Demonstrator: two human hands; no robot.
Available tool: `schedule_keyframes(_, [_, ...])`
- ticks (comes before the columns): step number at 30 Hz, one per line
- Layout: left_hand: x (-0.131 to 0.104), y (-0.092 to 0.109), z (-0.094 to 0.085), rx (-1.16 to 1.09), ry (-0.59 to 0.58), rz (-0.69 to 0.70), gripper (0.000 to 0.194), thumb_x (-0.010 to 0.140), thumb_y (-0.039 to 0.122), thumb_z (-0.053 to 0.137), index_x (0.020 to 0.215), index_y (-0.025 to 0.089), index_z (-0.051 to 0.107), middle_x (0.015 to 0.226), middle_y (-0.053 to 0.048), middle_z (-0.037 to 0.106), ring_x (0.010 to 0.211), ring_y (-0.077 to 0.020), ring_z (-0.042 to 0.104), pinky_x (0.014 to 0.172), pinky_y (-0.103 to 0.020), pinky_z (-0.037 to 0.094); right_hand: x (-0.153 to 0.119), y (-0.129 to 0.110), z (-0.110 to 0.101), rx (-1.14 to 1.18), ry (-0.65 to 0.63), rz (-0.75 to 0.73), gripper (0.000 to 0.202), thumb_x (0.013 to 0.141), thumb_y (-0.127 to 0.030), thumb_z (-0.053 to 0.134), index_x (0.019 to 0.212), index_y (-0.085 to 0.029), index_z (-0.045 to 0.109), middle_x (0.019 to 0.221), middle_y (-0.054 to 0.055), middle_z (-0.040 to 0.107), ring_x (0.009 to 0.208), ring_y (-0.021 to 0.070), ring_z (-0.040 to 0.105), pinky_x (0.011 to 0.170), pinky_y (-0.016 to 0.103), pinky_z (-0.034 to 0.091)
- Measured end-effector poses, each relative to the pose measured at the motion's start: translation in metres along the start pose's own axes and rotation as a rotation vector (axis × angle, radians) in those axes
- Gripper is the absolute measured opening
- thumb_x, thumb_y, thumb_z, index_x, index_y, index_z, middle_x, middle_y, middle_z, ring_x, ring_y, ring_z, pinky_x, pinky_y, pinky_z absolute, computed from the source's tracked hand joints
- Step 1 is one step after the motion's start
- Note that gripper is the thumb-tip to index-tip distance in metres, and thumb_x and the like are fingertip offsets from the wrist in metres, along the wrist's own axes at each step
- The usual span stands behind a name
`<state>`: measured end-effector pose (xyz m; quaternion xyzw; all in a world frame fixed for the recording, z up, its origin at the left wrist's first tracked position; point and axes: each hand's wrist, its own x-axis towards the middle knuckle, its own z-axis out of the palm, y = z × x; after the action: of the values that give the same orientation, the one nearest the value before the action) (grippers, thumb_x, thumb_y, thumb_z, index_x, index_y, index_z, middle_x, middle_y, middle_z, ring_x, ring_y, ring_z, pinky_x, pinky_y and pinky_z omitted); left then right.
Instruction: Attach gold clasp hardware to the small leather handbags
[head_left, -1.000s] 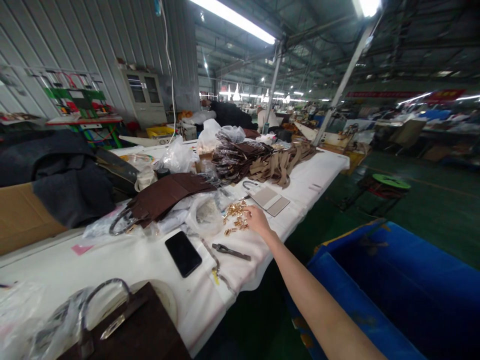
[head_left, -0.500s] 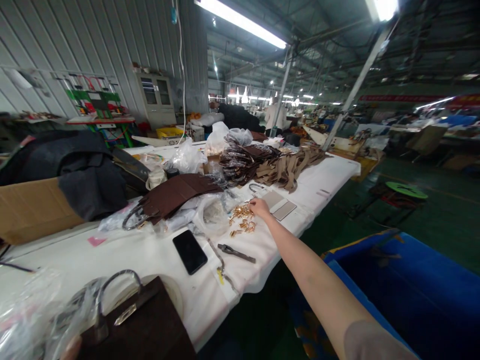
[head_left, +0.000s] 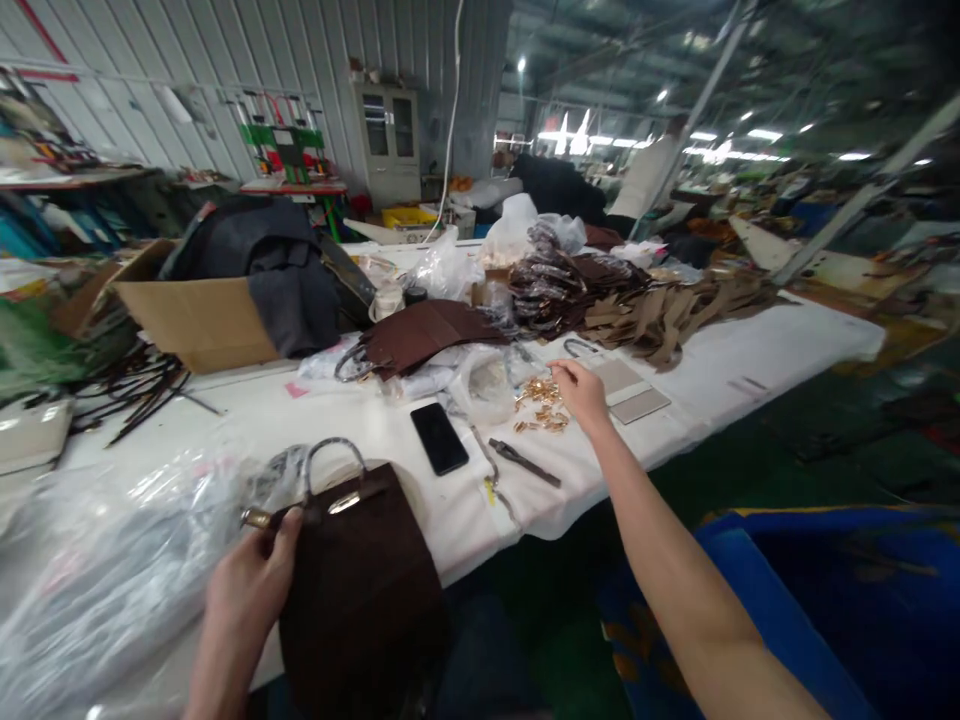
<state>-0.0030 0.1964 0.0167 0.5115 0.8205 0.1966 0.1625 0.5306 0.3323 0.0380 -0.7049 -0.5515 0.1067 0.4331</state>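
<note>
A dark brown handbag (head_left: pixel 360 590) with one looped handle and a gold clasp stands at the table's near edge. My left hand (head_left: pixel 251 580) grips its upper left corner, thumb on top, beside a gold metal fitting (head_left: pixel 256 517). Farther off, my right hand (head_left: pixel 583 395) reaches over the table with thumb and fingers pinched together; whatever they hold is too small to make out. Just left of it lies a pile of small gold metal pieces (head_left: pixel 541 392). A beige panel (head_left: pixel 637 400) lies to its right.
Left of the pile are a black phone (head_left: pixel 439 438) and a clear plastic bag (head_left: pixel 482 385); a dark strap tool (head_left: pixel 525 462) lies nearer. Brown bag pieces (head_left: pixel 431 335) and tan strips (head_left: pixel 667 315) lie behind. A blue bin (head_left: pixel 739 580) stands at the right.
The view has swung left and down. My left hand, barely visible before, now shows on the handbag's corner. My right hand stays by the gold pieces, its fingers raised slightly off them.
</note>
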Motion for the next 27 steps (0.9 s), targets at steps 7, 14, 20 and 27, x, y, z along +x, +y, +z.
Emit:
schedule_keyframes(7, [-0.015, 0.017, 0.007, -0.048, 0.052, 0.0, 0.066, 0.101, 0.077, 0.048, 0.104, 0.021, 0.082, 0.104, -0.021, 0.08, 0.103, -0.0462, 0.077, 0.091, -0.054, 0.06, -0.21, -0.146, 0.081, 0.847, -0.722, 0.06, 0.039, 0.105, -0.057, 0.074, 0.121, -0.024, 0.084, 0.086, 0.003, 0.075, 0.061, 0.0154, 0.065, 0.056, 0.027, 0.054])
schedule_keyframes(14, [-0.05, 0.015, -0.006, -0.2, 0.33, 0.242, 0.07, 0.101, 0.052, 0.067, 0.159, 0.014, 0.054, 0.149, -0.023, 0.061, 0.132, -0.0391, 0.065, 0.119, -0.057, 0.053, -0.243, -0.156, 0.153, 0.865, -0.727, 0.191, 0.045, 0.092, -0.058, 0.088, 0.116, -0.02, 0.085, 0.078, 0.002, 0.077, 0.059, 0.016, 0.07, 0.054, 0.028, 0.06])
schedule_keyframes(20, [-0.08, 0.019, 0.02, -0.582, 0.056, 0.47, 0.038, 0.104, 0.027, 0.065, 0.141, 0.025, 0.071, 0.131, -0.012, 0.072, 0.104, -0.0266, 0.073, 0.094, -0.042, 0.062, -0.243, -0.156, 0.155, 0.891, -0.687, 0.272, 0.05, 0.083, -0.059, 0.096, 0.108, -0.018, 0.083, 0.073, 0.002, 0.078, 0.057, 0.0174, 0.07, 0.053, 0.028, 0.06])
schedule_keyframes(27, [-0.078, 0.029, 0.037, -0.736, -0.144, 0.481, 0.031, 0.101, 0.022, 0.068, 0.127, 0.028, 0.083, 0.134, -0.007, 0.08, 0.129, -0.0284, 0.073, 0.118, -0.043, 0.055, -0.251, -0.157, 0.154, 0.827, -0.617, 0.177, 0.039, 0.086, -0.06, 0.095, 0.091, -0.022, 0.084, 0.073, 0.003, 0.08, 0.06, 0.0216, 0.073, 0.059, 0.033, 0.062])
